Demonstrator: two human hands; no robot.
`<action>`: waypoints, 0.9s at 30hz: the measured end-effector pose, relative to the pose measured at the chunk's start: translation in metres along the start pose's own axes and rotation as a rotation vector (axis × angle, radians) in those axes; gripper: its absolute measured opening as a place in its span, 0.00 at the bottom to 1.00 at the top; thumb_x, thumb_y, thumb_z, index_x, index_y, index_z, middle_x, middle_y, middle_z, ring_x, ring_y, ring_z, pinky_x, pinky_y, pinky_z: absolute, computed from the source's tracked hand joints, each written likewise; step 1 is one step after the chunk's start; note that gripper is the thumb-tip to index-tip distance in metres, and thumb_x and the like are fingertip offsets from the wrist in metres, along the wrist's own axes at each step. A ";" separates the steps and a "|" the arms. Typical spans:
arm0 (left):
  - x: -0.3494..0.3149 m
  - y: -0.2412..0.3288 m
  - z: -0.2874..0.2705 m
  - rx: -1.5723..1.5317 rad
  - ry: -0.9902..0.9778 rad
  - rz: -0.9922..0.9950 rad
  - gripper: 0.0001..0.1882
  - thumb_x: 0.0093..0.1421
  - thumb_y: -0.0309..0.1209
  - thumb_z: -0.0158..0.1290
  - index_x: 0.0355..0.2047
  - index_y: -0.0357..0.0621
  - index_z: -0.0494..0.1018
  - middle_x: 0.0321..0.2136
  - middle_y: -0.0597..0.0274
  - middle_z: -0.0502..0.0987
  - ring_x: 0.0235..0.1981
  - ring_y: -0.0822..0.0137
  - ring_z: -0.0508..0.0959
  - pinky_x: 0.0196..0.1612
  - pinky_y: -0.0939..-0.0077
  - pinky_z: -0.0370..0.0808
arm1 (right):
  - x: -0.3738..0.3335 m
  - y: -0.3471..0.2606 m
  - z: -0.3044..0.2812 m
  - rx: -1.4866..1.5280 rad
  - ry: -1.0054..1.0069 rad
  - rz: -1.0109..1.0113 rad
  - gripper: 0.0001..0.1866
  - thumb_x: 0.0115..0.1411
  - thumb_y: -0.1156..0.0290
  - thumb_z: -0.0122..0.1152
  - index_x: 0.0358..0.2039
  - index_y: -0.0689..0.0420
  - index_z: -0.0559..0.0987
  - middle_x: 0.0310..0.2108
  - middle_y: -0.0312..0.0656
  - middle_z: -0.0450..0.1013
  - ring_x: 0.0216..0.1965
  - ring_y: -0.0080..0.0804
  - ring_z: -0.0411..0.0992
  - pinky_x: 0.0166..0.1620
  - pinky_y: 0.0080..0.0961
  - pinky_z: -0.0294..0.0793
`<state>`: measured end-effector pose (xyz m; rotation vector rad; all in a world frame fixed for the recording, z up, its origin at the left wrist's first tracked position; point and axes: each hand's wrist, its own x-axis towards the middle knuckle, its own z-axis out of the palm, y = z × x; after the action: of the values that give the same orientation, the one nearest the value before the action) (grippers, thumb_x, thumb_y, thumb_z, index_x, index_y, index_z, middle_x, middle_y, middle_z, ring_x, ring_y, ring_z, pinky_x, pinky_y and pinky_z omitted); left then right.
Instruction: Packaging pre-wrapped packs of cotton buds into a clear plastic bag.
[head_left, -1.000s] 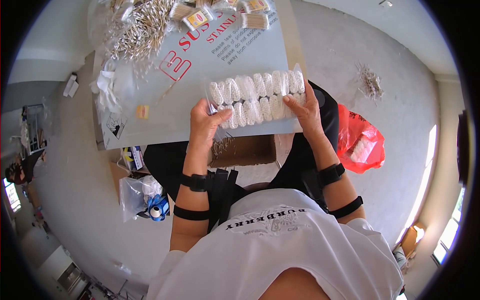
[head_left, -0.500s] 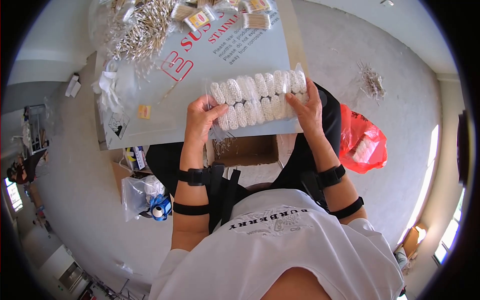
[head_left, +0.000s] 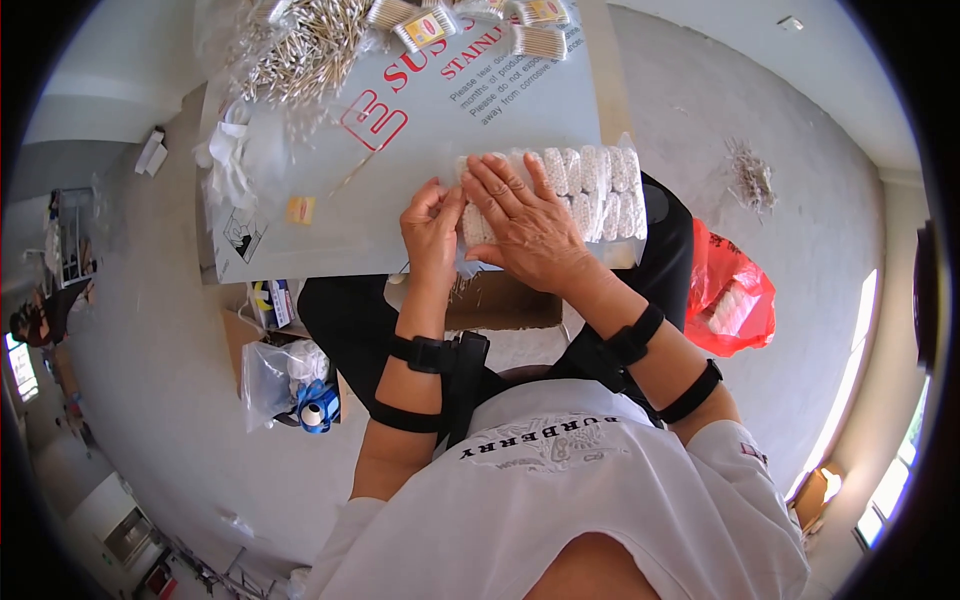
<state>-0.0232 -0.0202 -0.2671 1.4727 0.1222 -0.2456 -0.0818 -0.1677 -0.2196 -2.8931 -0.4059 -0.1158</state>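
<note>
A clear plastic bag (head_left: 603, 190) packed with two rows of white-tipped cotton swab bundles lies on the near right part of the table. My right hand (head_left: 530, 218) rests flat across the left half of the bag, fingers stretched out. At the bag's left end, the fingers of my left hand (head_left: 432, 225) are curled together on the plastic edge. Part of the bag is covered by my right hand.
Loose cotton swabs (head_left: 305, 50) heap at the table's far left, beside small swab packs (head_left: 425, 28). White scraps (head_left: 230, 160) and a yellow card (head_left: 301, 209) lie on the left. Below are a cardboard box (head_left: 505, 303) and, rightward, a red bag (head_left: 722, 330).
My right hand has moved from the bag's right end to lie flat over its left half. My left hand stays at the left end, fingers now more curled. The bag sits slightly farther right.
</note>
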 end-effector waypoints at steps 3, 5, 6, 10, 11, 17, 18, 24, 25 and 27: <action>0.002 0.003 -0.002 -0.180 -0.055 -0.140 0.10 0.61 0.28 0.59 0.24 0.37 0.74 0.23 0.72 0.72 0.28 0.80 0.67 0.32 0.83 0.65 | 0.001 -0.001 0.000 0.024 -0.016 -0.012 0.48 0.58 0.35 0.46 0.68 0.59 0.56 0.71 0.44 0.49 0.73 0.38 0.42 0.72 0.48 0.33; 0.004 0.005 0.001 -0.249 -0.049 -0.142 0.11 0.61 0.28 0.59 0.23 0.38 0.74 0.22 0.74 0.72 0.26 0.81 0.65 0.30 0.85 0.62 | 0.004 0.001 0.000 0.026 -0.003 -0.020 0.49 0.58 0.35 0.47 0.68 0.60 0.55 0.71 0.44 0.49 0.73 0.39 0.42 0.72 0.48 0.33; 0.002 0.005 0.004 -0.231 -0.015 -0.149 0.11 0.62 0.28 0.58 0.23 0.38 0.74 0.22 0.74 0.71 0.25 0.81 0.65 0.29 0.84 0.62 | 0.004 0.001 -0.001 0.040 -0.016 -0.018 0.49 0.57 0.34 0.46 0.68 0.60 0.54 0.71 0.44 0.49 0.73 0.39 0.42 0.72 0.48 0.33; 0.001 0.004 0.007 -0.141 0.026 -0.134 0.12 0.63 0.28 0.55 0.23 0.37 0.75 0.21 0.73 0.72 0.24 0.81 0.65 0.29 0.82 0.63 | 0.001 0.001 -0.004 0.097 0.019 -0.019 0.47 0.58 0.39 0.52 0.67 0.61 0.57 0.70 0.46 0.50 0.72 0.41 0.43 0.71 0.49 0.35; 0.002 0.005 0.008 -0.143 0.021 -0.131 0.12 0.63 0.28 0.55 0.23 0.37 0.75 0.21 0.73 0.72 0.24 0.81 0.65 0.29 0.82 0.63 | 0.000 0.003 -0.004 0.092 0.022 -0.016 0.47 0.58 0.39 0.52 0.67 0.61 0.57 0.70 0.46 0.50 0.72 0.41 0.43 0.71 0.49 0.35; 0.004 0.002 0.005 -0.097 0.010 -0.165 0.12 0.63 0.27 0.55 0.24 0.34 0.76 0.19 0.72 0.71 0.23 0.80 0.65 0.27 0.81 0.63 | -0.034 0.056 -0.019 0.254 0.485 0.399 0.33 0.62 0.59 0.58 0.64 0.58 0.62 0.67 0.51 0.55 0.70 0.49 0.49 0.70 0.50 0.42; 0.004 0.001 0.008 -0.059 0.018 -0.125 0.12 0.63 0.27 0.54 0.24 0.33 0.76 0.19 0.72 0.71 0.23 0.80 0.65 0.26 0.80 0.62 | -0.042 0.072 -0.017 0.256 0.563 0.501 0.32 0.64 0.60 0.57 0.65 0.57 0.62 0.67 0.52 0.55 0.70 0.49 0.49 0.70 0.50 0.42; 0.007 -0.011 0.019 0.094 0.052 -0.008 0.11 0.62 0.27 0.55 0.24 0.33 0.76 0.18 0.73 0.69 0.22 0.80 0.64 0.25 0.80 0.61 | -0.058 0.090 0.004 0.537 0.299 0.619 0.37 0.66 0.56 0.54 0.69 0.54 0.51 0.67 0.55 0.54 0.65 0.55 0.57 0.65 0.37 0.57; 0.008 -0.014 0.019 0.112 0.057 0.059 0.10 0.62 0.26 0.55 0.24 0.34 0.76 0.17 0.73 0.68 0.21 0.80 0.63 0.25 0.80 0.61 | -0.059 0.091 0.007 0.582 0.311 0.595 0.37 0.67 0.56 0.54 0.70 0.52 0.51 0.67 0.55 0.53 0.66 0.54 0.57 0.65 0.36 0.57; 0.012 -0.014 0.016 0.122 0.025 0.043 0.10 0.62 0.26 0.55 0.24 0.34 0.76 0.18 0.73 0.69 0.22 0.80 0.64 0.26 0.81 0.61 | -0.063 0.108 0.022 0.787 0.441 0.571 0.38 0.68 0.54 0.53 0.70 0.52 0.49 0.68 0.52 0.53 0.67 0.47 0.57 0.64 0.33 0.58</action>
<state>-0.0159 -0.0387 -0.2824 1.5983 0.0970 -0.2032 -0.1105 -0.2806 -0.2698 -2.0181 0.3792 -0.3851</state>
